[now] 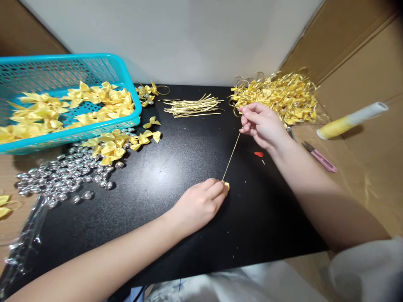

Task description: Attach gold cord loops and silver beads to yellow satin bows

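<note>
A gold cord (231, 158) runs taut and slanting between my two hands above the black table. My left hand (201, 203) is closed low over the tabletop around a yellow ribbon bow (227, 187), of which only a small edge shows past the fingers. The cord's lower end goes into that grip. Farther back and to the right, my right hand (261, 126) pinches the cord's upper end between its fingertips. Beneath the right wrist lies a small red needle threader-like piece (258, 154), with a thin dark line sticking out of it.
A turquoise basket (130, 90) of yellow bows stands at the left, beside loose silver bells or beads (72, 174). Cut gold cords (193, 106) lie at the back. Finished-looking looped bows (280, 96) are heaped back right, near pink thread snips (321, 158) and a yellow-white roll (351, 121).
</note>
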Available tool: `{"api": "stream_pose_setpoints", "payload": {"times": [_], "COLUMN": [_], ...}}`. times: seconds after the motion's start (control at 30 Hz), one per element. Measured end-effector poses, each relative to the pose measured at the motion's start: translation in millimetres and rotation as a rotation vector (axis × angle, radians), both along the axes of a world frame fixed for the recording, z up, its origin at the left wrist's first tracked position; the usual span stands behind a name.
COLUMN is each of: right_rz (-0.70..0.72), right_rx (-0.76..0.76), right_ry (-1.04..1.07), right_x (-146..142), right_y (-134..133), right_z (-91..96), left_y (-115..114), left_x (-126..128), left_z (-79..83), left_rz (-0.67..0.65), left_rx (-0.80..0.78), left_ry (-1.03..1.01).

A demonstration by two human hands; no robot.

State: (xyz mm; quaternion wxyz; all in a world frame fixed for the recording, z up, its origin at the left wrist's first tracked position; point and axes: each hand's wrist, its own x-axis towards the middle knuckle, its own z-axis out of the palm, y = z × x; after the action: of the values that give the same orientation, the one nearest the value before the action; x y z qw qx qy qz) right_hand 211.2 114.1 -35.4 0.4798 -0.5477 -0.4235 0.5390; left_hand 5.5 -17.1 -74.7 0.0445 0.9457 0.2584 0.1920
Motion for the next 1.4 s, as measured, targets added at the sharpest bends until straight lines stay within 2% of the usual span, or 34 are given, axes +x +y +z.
{"api": "stream_pose_setpoints", "payload": {"times": [0.17, 0.33, 0.47, 0.6, 0.83, 0.97, 1.07, 1.23, 1.4], "right_rz": [-0.005, -0.041, -0.013, 0.053, 0.177, 0.171, 0.167, 0.210, 0.222], "right_rx": [-0.025, -0.035, -0.050, -0.010, 0.001, 0.109, 0.204, 0.253, 0.351], "right_ry": [-0.035, -0.039, -0.058, -0.200, -0.421, -0.565, -0.638, -0.754, -1.125], "right_x": [-5, -6, -5, -13, -52, -64, -67, -62, -48], "right_y": [11, 8, 9, 16, 24, 25, 26, 33, 54], "right_z": [-7.1, -4.9, -7.8, -14.0, -23.2, -32.6, -36.9, -32.6, -22.8], "left_y": [0, 1, -1, -4, -7, -7, -7, -6, -5], "left_x": [2, 2, 2, 4, 8, 9, 9, 8, 7], "left_z": [-3.7, -4.9, -3.4, -3.0, -5.2, -7.0, -7.6, -7.1, -6.1], "left_rz": [0.045, 0.061, 0.059, 0.086, 0.048, 0.024, 0.030, 0.054, 0.031], "left_rx": [0.052, 0.040, 0.009, 0.007, -0.025, -0.047, -0.054, -0.061, -0.101], "left_ry": [-0.015, -0.043, -0.048, -0.023, -0.065, -0.080, -0.079, -0.106, -0.121]}}
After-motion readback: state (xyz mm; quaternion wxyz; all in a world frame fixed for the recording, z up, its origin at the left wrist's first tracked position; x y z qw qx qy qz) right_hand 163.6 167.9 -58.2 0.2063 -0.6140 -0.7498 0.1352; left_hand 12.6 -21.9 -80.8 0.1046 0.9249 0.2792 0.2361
